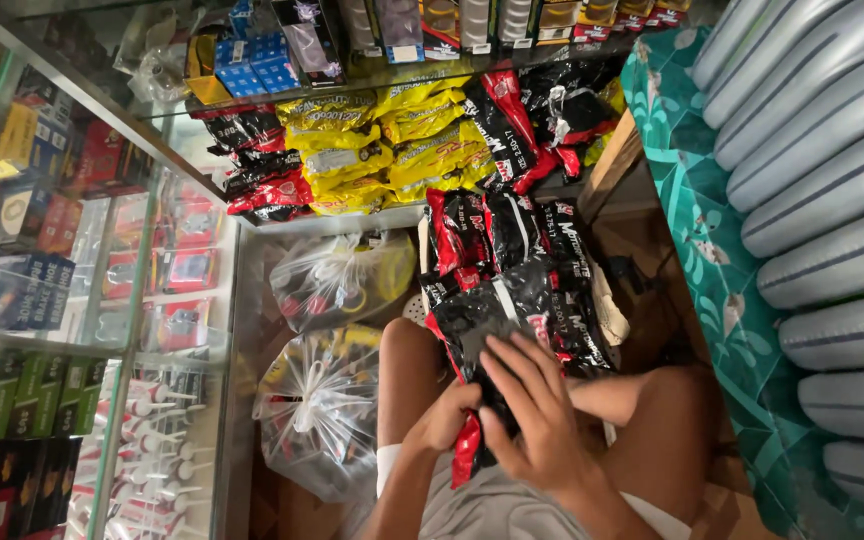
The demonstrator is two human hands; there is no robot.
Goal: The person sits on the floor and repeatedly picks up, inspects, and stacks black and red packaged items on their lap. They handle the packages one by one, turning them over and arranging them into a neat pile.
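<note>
Both my hands hold a stack of black-and-red snack packets (492, 330) over my lap. My left hand (442, 418) grips the lower red edge of the stack from the left. My right hand (537, 410) lies spread over the top of the packets, fingers pointing up-left. More black-and-red packets (512, 235) are piled just beyond my knees on the floor. Yellow packets (392, 145) and further black-and-red ones (522, 115) fill a glass shelf above the pile.
A glass display case (72, 300) with boxed goods stands at the left. Two clear tied plastic bags (322, 405) of goods sit beside my left knee. A teal patterned cloth (722, 270) and grey ribbed cushions (832, 220) line the right side.
</note>
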